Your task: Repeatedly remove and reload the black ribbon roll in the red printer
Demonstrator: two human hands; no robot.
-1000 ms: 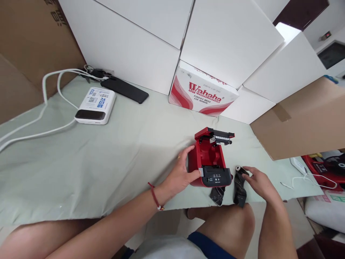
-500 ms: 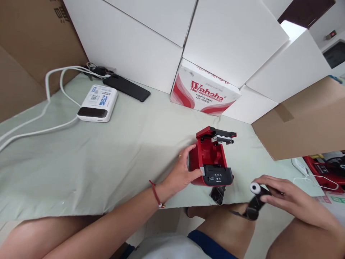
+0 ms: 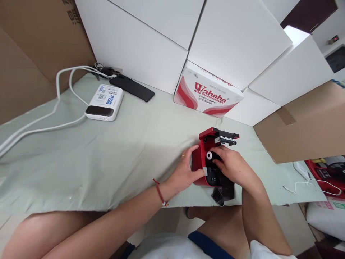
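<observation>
A small red printer-like device (image 3: 198,162) stands near the table's front edge, its lid (image 3: 208,132) raised. My left hand (image 3: 185,172) grips the device's left side, thumb at the front corner and fingers further back. Inside the open compartment, my right hand (image 3: 234,164) pinches a black roll (image 3: 209,155) with a white core end showing. A loose black strip (image 3: 227,187) hangs over the device's front panel, partly covering it. Beside it, a crumpled black piece (image 3: 217,196) lies at the table edge. My right fingertips are partly hidden by the roll and device walls.
A white power bank (image 3: 105,102) with white cables and a black phone (image 3: 133,88) lie at the back left. A Wahaba water carton (image 3: 207,93) stands against white boxes behind the device. Brown cardboard (image 3: 304,122) borders the right side.
My right hand has brought the black roll from over the table's front edge, right of the device, leftward into the open compartment. My left hand keeps its grip.
</observation>
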